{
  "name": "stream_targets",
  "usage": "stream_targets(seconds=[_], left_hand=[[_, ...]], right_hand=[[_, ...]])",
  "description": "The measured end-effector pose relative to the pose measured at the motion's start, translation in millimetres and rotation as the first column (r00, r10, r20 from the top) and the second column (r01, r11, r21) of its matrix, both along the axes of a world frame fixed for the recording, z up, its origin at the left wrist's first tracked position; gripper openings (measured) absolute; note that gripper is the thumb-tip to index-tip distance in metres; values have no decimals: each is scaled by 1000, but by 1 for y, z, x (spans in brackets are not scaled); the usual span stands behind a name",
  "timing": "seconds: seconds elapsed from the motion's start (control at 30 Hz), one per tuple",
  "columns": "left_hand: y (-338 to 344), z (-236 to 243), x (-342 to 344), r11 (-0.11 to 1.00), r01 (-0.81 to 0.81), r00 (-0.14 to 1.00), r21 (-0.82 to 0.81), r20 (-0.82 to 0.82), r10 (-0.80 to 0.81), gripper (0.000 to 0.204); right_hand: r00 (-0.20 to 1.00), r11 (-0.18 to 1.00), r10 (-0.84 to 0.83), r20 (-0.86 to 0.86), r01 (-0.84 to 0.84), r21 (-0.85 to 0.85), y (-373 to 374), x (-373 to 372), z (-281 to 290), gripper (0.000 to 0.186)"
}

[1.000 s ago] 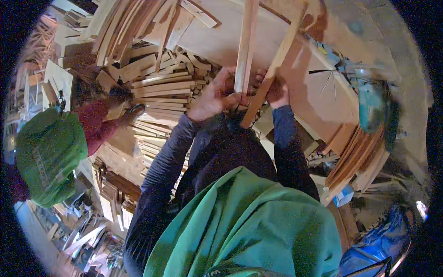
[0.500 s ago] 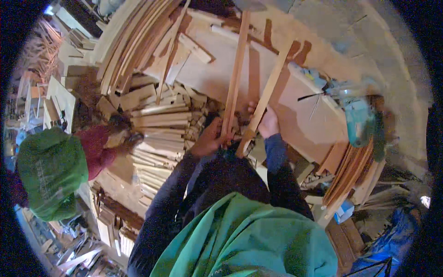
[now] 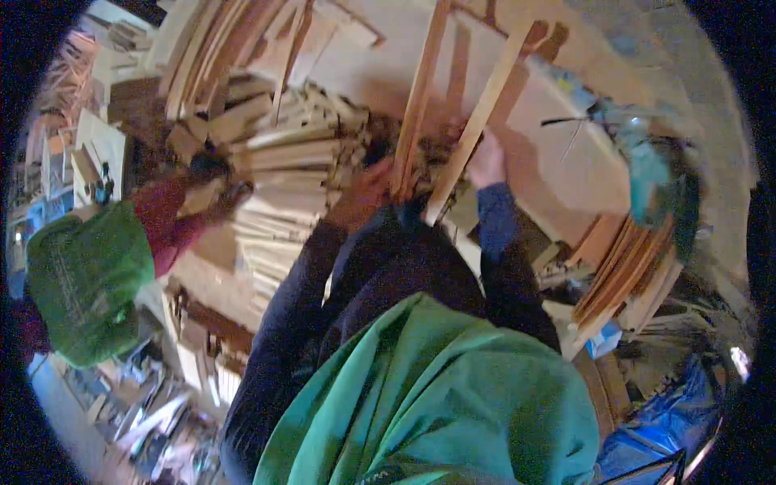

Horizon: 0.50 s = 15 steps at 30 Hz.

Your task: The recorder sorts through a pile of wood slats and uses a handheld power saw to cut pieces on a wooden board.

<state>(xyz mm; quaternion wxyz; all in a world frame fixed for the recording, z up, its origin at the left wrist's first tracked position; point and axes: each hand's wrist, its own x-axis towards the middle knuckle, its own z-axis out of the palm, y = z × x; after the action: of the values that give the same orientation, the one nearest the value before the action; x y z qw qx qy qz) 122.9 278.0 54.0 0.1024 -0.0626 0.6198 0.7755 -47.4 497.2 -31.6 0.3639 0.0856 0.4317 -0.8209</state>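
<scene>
My left hand (image 3: 364, 194) is closed around the lower part of a long reddish wooden strip (image 3: 422, 97), which slants up and away from me. In my right hand (image 3: 487, 162) is a paler wooden strip (image 3: 493, 93), gripped near its lower end and leaning to the right at the top. The two strips stand apart, both over a broad pale board (image 3: 558, 174). Just left of my left hand lies a large stack of short wooden slats (image 3: 291, 153). The fingers of both hands are partly hidden and blurred.
A co-worker in a green garment (image 3: 89, 279) with red sleeves reaches toward the stack from the left. Long curved-looking strips (image 3: 214, 61) lie at the far left. A teal power tool (image 3: 649, 182) and a bundle of reddish strips (image 3: 626, 271) are on the right, a blue sheet (image 3: 667, 428) below.
The whole view has shifted, so the board and strips sit higher in the picture. Both my hands keep hold of their strips. The co-worker's hands stay beside the stack.
</scene>
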Motion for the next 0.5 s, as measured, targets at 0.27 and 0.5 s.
stream_targets(seconds=[0.27,0.5], left_hand=[[-8,12,-5,999,-30,941,-30,337,39,35],[-2,16,-15,935,8,987,-355,155,50,28]], right_hand=[[967,984,-155,202,170,-60,-5,-4,12,40],[982,983,-105,158,127,-135,-5,-1,21,39]])
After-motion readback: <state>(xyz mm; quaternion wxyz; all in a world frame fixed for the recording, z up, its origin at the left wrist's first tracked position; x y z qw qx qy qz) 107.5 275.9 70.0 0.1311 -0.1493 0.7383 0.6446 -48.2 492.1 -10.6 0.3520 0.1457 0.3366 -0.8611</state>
